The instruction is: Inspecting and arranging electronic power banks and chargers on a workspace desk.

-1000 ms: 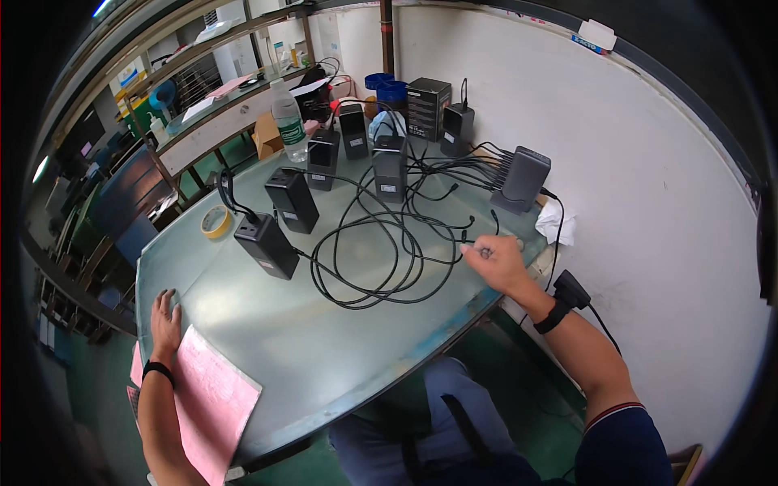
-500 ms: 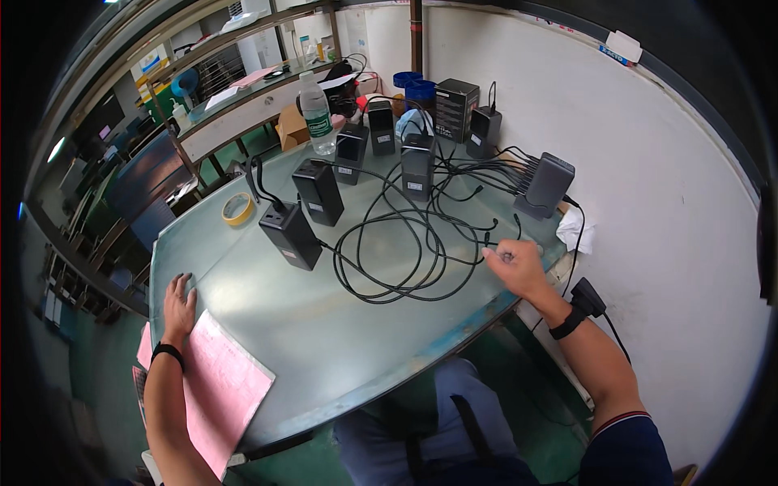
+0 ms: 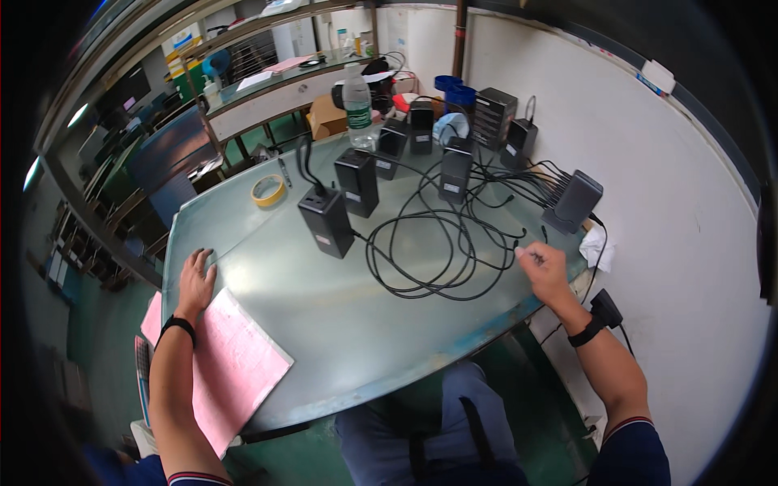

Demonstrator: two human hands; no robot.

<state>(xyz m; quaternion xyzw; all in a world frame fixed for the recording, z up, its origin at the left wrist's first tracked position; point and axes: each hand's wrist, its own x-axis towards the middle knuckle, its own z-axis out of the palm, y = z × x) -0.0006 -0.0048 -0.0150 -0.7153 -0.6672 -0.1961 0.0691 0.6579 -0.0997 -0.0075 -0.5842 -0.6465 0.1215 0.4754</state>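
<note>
Electronics workshop — power adapters, shelving

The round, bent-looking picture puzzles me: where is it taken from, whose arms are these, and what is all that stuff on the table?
It comes from a wide fisheye camera worn on a person's head, looking down, so straight edges curve. There is no machine; the two bare arms are the wearer's own. The left hand rests flat on the pale green glass-topped table, beside a pink paper sheet. The right hand pinches the end of a thin black cable, part of a loose tangle. Several black box-shaped power adapters stand on the table, with a roll of yellowish tape, a clear plastic bottle and a dark grey slanted charging block near the white wall.
</note>
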